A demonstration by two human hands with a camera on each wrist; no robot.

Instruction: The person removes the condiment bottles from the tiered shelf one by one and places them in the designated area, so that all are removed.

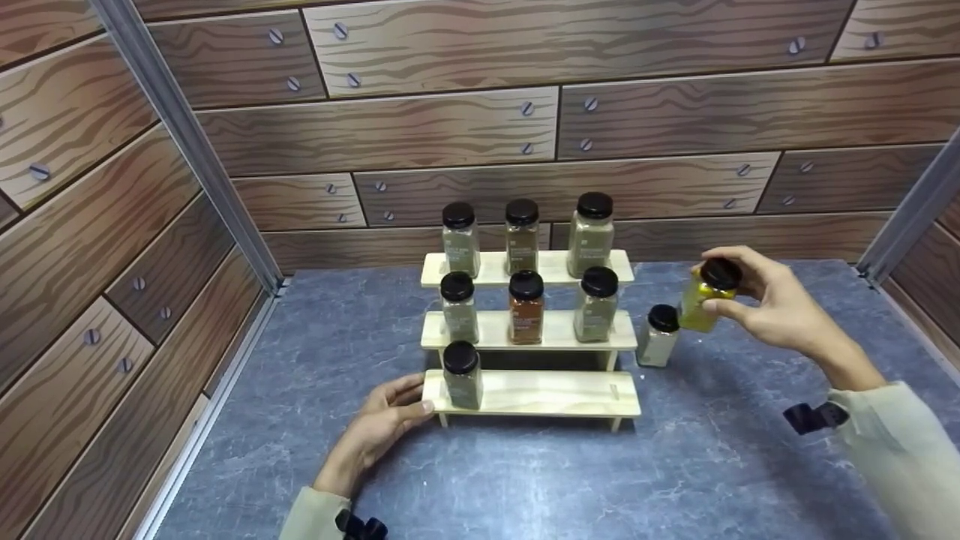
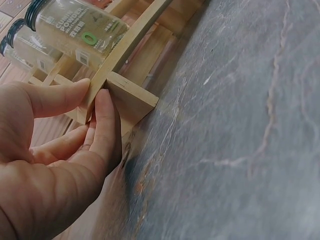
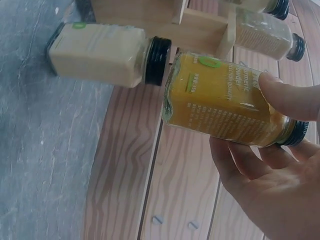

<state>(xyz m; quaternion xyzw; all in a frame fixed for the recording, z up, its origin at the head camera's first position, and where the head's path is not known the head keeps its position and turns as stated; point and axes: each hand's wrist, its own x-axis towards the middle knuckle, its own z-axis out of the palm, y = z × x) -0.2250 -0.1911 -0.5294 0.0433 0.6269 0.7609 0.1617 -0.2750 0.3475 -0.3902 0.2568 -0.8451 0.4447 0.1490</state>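
Note:
A three-tier wooden rack (image 1: 547, 391) carries black-capped spice jars. Its lowest tier bears one jar, labelled cumin powder (image 2: 82, 30), at the left end. My left hand (image 1: 382, 420) pinches that tier's left end between thumb and fingers, as the left wrist view also shows (image 2: 65, 130). To the right of the rack my right hand (image 1: 776, 304) grips a yellow turmeric jar (image 3: 225, 97) near its cap, held up off the table and tilted. Just beside it, a jar of pale powder (image 1: 658, 341) stands upright on the table.
On the middle tier stand three jars, a red-orange one (image 1: 526, 315) at the centre. Three more jars are on the top tier (image 1: 491, 266). Wood-patterned panels (image 1: 465, 131) rise behind and at both sides of the blue-grey tabletop (image 1: 337, 330).

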